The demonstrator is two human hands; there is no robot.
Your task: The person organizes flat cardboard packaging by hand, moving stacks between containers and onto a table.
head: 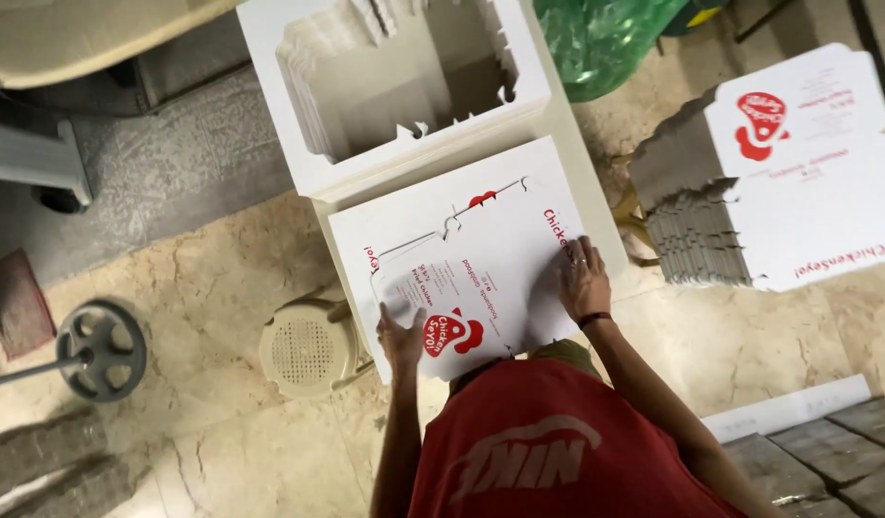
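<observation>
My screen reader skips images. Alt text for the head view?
Seen from above, a left hand and right hand press flat on a white printed card sheet atop a stack, with more cut sheets stacked nearby.

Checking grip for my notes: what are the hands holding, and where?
Nothing is gripped: left hand presses the printed sheet's near edge, right hand its right edge.

Dim, warm indoor light, brightest on the white printed sheet [462, 259], soft shadow under the stacked cut frames [404, 86], mild blur throughout, wide-angle bending at edges, dark corners left.
</observation>
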